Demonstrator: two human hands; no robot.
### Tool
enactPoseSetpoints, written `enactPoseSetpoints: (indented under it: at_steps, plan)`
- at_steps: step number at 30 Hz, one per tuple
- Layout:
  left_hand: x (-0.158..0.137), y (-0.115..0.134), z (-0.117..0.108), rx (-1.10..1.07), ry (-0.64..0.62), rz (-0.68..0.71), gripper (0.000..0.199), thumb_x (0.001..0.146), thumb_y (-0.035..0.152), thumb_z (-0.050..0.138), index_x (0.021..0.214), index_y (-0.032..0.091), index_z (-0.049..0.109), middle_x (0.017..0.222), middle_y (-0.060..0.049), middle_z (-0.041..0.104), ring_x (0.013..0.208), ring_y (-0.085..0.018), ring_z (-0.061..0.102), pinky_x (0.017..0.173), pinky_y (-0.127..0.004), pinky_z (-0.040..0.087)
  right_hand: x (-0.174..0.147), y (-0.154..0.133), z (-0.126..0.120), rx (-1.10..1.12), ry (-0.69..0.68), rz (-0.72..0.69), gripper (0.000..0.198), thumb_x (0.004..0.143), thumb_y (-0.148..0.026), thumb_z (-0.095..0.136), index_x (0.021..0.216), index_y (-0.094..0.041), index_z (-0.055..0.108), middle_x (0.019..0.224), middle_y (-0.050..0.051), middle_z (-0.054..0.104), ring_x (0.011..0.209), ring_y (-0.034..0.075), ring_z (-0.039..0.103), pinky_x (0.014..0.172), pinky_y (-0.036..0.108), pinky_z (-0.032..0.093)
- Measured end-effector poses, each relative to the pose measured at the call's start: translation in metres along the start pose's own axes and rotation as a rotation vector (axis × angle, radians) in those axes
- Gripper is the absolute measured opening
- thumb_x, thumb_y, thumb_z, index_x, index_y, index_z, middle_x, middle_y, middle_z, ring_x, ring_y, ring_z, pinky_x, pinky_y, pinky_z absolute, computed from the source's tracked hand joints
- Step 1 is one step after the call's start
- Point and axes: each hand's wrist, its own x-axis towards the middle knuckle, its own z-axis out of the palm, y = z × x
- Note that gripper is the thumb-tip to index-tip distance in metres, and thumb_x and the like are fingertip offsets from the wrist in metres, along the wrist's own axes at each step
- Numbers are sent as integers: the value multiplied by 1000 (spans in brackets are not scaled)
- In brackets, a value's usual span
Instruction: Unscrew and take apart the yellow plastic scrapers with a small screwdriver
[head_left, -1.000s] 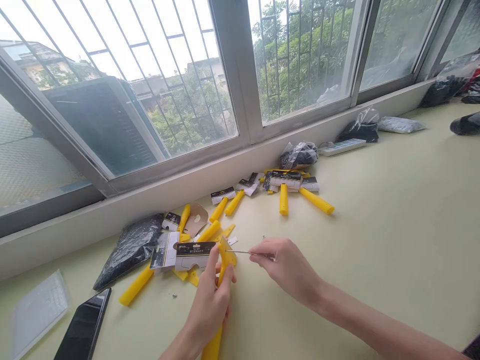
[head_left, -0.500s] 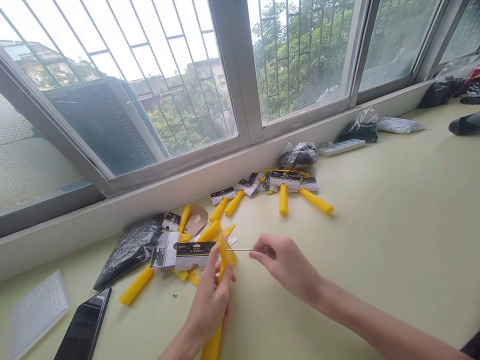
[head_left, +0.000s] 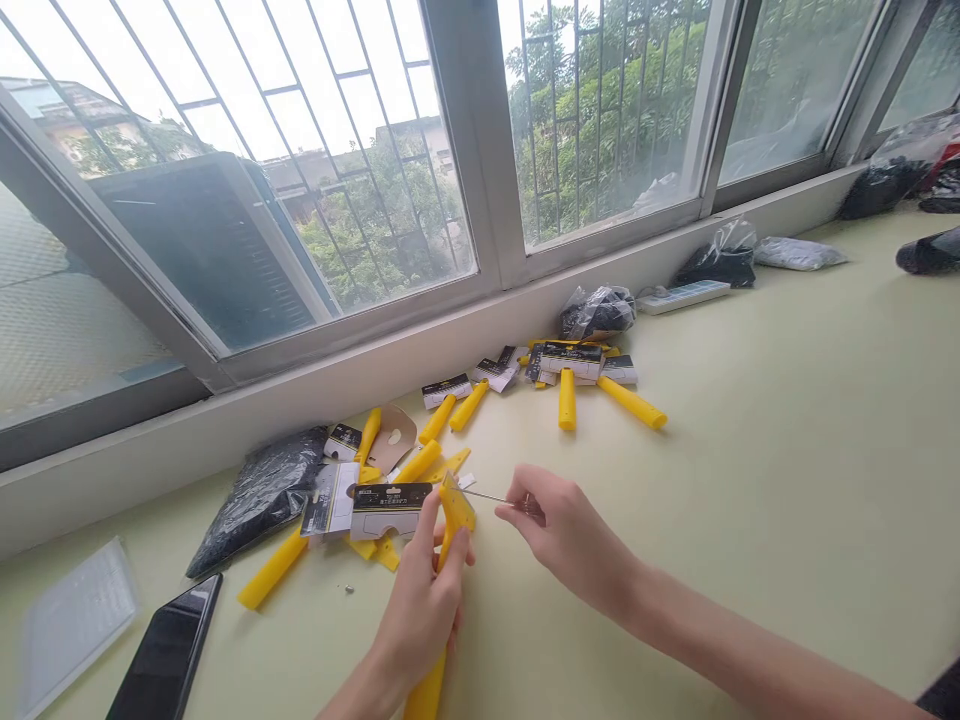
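Moved since earlier frame: right hand (head_left: pixel 559 515) sits slightly higher; thin metal rod (head_left: pixel 491 496), near level half a second ago, now slants up toward the yellow tool (head_left: pixel 459 508). Left hand (head_left: pixel 427 595) about the same; bench items unchanged.
Yellow tool: in left hand, head up, handle running down past the palm to the bottom edge of view, over the bench (head_left: pixel 750 520).
Left-hand grip: probably taken just under the head to steady it and leave the face exposed to the rod.
Left fingers: closed around the neck, index stretched up along the head's edge, thumb on the near side.
Right fingers: pinched shut on the rod's near end; what they cover is mostly hidden.
Rod tip: at the upper part of the head; contact can't be told.
Rod hold: side-on, likely so the pinch can steer the tip.
Small metal piece (head_left: pixel 349 590): loose on bench, left of left hand.
Printed card (head_left: pixel 390 508): just beyond left hand, among more yellow tools (head_left: pixel 274 572).
Phone (head_left: pixel 165 645): near left corner.
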Motion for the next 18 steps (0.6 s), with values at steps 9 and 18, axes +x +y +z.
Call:
enactPoseSetpoints:
  at_steps: [9,18]
  plan:
    - [0,4,-1,-70,-26,-88,65,96,57,50,151,37,23,91,3,56,39,-4,43,29,-16,40,-1,-2,-9,-5,-79,-32,34,102,-22,46,68,-20,49,71,-1,47,63,13,43,59,27,36]
    - [2,1,-2,-61,-36,-86,67,93,62,51,150,37,24,93,3,56,37,-4,44,28,-18,40,-1,-1,-4,-5,-98,-75,34,101,-21,47,67,-20,49,71,0,48,64,14,43,59,27,37]
